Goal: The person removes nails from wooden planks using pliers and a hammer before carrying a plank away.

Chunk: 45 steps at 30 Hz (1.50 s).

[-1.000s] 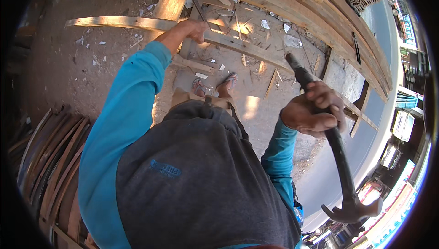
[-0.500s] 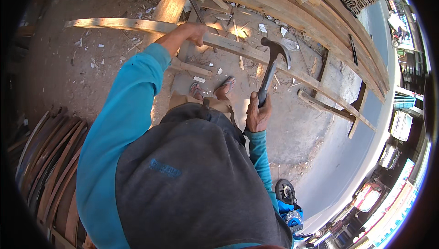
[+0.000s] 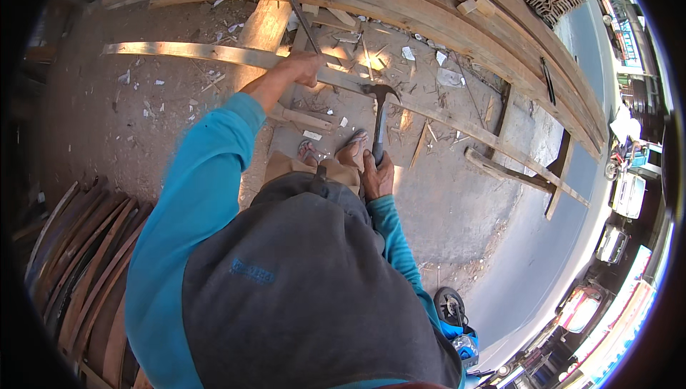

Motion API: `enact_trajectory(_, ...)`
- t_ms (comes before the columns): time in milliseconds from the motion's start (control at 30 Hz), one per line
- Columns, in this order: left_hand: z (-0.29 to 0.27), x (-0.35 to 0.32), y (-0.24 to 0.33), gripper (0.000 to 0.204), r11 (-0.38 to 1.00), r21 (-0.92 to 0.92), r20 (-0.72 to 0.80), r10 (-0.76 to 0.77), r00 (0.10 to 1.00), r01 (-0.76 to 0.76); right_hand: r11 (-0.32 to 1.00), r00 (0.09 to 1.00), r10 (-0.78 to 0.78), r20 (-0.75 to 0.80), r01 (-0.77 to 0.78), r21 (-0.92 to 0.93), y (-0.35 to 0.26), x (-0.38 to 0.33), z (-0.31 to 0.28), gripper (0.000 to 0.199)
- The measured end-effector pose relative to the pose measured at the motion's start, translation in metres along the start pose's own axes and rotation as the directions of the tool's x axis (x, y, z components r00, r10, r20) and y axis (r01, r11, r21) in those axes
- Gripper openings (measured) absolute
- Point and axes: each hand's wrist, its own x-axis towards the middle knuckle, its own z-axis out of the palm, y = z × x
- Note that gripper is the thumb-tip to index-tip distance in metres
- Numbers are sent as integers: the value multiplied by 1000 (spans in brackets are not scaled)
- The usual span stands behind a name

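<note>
My left hand is closed in a fist around a dark pry bar, over a long narrow strip of wood. The bar's hooked end points up and to the left; its lower part is hidden by the fist. Lower and to the right, my right hand grips a claw hammer by its dark handle. The hammer head overlaps the strip in this view, just right of my left fist; whether they touch I cannot tell.
Long thick beams run across the far side, with small blocks on top. A short piece of wood lies right. Curved wooden pieces are stacked at lower left. Scraps litter the ground around my feet. A road runs along the right.
The hammer in my right hand has moved left, toward my left fist, and now stands more upright. My left hand keeps its place on the bar.
</note>
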Motion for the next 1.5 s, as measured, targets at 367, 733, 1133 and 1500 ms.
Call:
enact_trajectory(367,0,-38,11,100,982,-184,31,43,999,-36,944,920,324,-220,-298,142,44,-30,-62,41)
enact_trajectory(733,-2,-38,-5,120,986,-143,237,-44,971,80,986,960,147,-239,-162,-45,29,-33,-52,43)
enact_trajectory(1133,84,-93,35,60,967,243,-439,36,898,80,999,1000,-4,17,4,-42,44,-32,-43,47)
enact_trajectory(1500,78,-94,27,54,996,58,-393,-37,919,65,1000,999,1,45,0,-19,10,-53,-53,38)
